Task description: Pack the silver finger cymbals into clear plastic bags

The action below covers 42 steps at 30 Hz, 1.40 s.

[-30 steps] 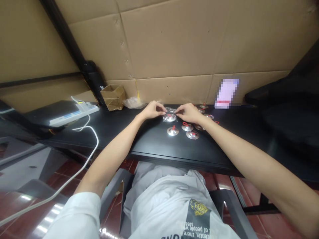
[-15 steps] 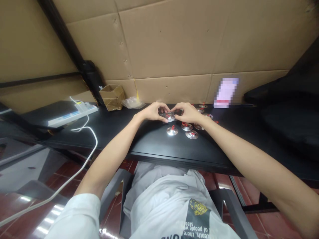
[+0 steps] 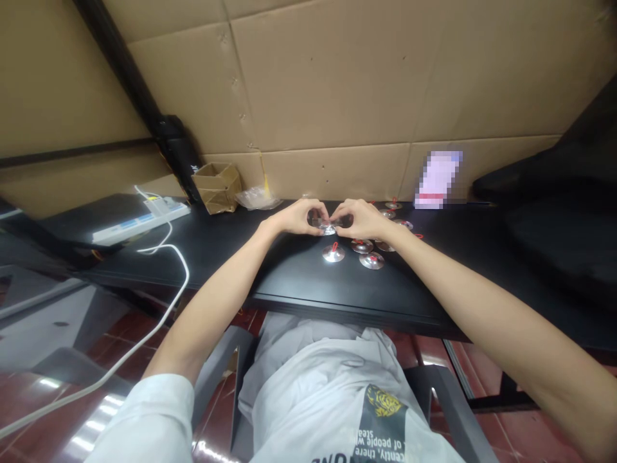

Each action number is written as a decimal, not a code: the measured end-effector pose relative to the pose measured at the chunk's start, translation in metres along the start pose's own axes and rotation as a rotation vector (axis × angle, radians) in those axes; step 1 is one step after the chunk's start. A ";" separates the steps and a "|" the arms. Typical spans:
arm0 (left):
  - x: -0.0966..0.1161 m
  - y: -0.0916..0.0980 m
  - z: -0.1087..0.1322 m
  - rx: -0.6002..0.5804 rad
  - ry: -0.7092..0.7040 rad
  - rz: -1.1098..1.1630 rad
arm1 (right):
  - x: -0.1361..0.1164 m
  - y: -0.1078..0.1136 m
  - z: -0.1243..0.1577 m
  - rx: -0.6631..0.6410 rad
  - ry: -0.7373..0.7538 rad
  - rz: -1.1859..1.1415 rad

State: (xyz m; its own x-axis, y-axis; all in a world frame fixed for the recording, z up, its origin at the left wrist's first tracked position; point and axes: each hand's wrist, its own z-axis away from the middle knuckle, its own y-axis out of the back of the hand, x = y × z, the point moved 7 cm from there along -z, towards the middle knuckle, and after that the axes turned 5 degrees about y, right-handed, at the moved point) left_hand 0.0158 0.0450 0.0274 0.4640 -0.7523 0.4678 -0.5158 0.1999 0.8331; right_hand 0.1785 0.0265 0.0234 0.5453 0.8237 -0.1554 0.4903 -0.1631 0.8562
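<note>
Taking the clock face as centred on the finger cymbal (image 3: 328,229) between the two hands, with twelve toward the cardboard wall (image 3: 332,96), the cymbal sits just above the black table (image 3: 299,273) or on it; which, I cannot tell. The left hand (image 3: 296,217) comes in from nine o'clock, its grip clamped on the cymbal's near side, thumb lower, fingers curled above. The right hand (image 3: 365,218) meets it from three o'clock, its grip likewise clamped on the cymbal, with the fingertips of both hands close together at twelve.

A loose cymbal (image 3: 333,253) with a red cord loop (image 3: 334,246) lies near at six o'clock. Others, a cluster of cymbals (image 3: 371,260), spread from four round to two, partly hidden by the right hand and forearm. Farther off stand an open cardboard box (image 3: 216,193) and clear plastic bags (image 3: 257,199) at ten, a white power strip (image 3: 120,229) at nine, and a pixelated pink rectangle (image 3: 438,177) at two.
</note>
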 end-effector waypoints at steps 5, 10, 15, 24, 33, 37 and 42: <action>0.001 0.001 0.001 -0.027 0.014 -0.005 | -0.004 0.000 0.000 -0.053 -0.026 -0.012; 0.000 0.001 0.001 -0.025 0.012 -0.029 | 0.000 -0.003 -0.002 -0.035 -0.069 -0.063; -0.007 -0.001 -0.002 0.005 0.001 -0.048 | 0.003 -0.005 -0.002 0.020 -0.060 -0.156; -0.032 -0.007 -0.007 -0.023 0.069 0.079 | 0.023 -0.014 0.000 -0.009 -0.271 -0.385; -0.062 -0.013 -0.008 0.040 0.247 0.183 | 0.045 -0.028 0.010 -0.054 -0.623 -0.599; -0.070 -0.018 -0.006 -0.012 0.310 0.220 | 0.049 -0.026 0.011 -0.098 -0.631 -0.495; -0.060 -0.018 -0.007 -0.119 0.254 0.190 | 0.045 -0.025 0.008 -0.083 -0.537 -0.479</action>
State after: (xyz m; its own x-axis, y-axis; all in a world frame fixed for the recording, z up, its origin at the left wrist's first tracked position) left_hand 0.0027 0.0909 -0.0137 0.5399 -0.5169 0.6643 -0.5297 0.4047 0.7454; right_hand 0.1964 0.0630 -0.0087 0.5528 0.4104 -0.7252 0.7177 0.2078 0.6647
